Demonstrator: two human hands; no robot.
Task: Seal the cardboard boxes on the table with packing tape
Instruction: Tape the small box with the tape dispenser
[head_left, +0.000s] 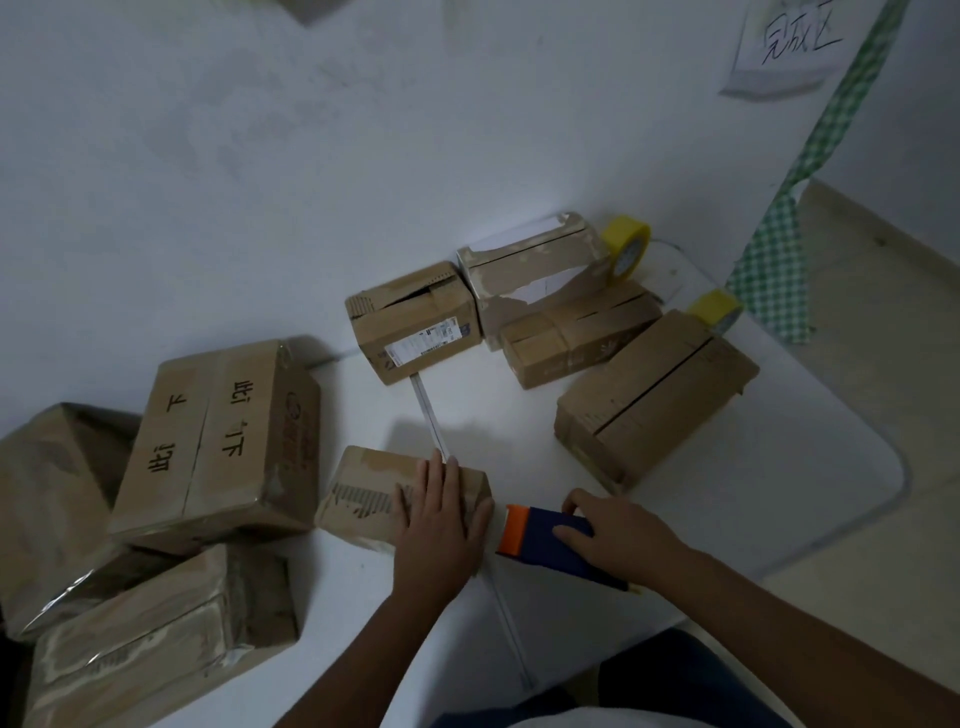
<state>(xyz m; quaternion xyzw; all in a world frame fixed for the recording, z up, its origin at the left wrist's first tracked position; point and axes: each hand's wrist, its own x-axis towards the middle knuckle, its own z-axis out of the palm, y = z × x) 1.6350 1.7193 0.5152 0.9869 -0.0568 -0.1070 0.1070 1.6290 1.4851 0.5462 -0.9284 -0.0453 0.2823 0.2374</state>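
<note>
Your left hand (439, 512) is pressing flat, fingers straight, on the small box (400, 496), while your right hand (615, 538) is gripping the tape dispenser (545, 543) just beside it

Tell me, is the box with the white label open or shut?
Open. The labelled box has top flaps that gape apart, leaving a dark gap, with no tape across them.

The scene is dim and bluish, with soft, grainy detail. Light falls from above, leaving faint blurred shadows on the table (597, 441) beside the boxes (415, 322). Wide-angle distortion bends the edges, and the lower left corner sinks into murky darkness.
</note>
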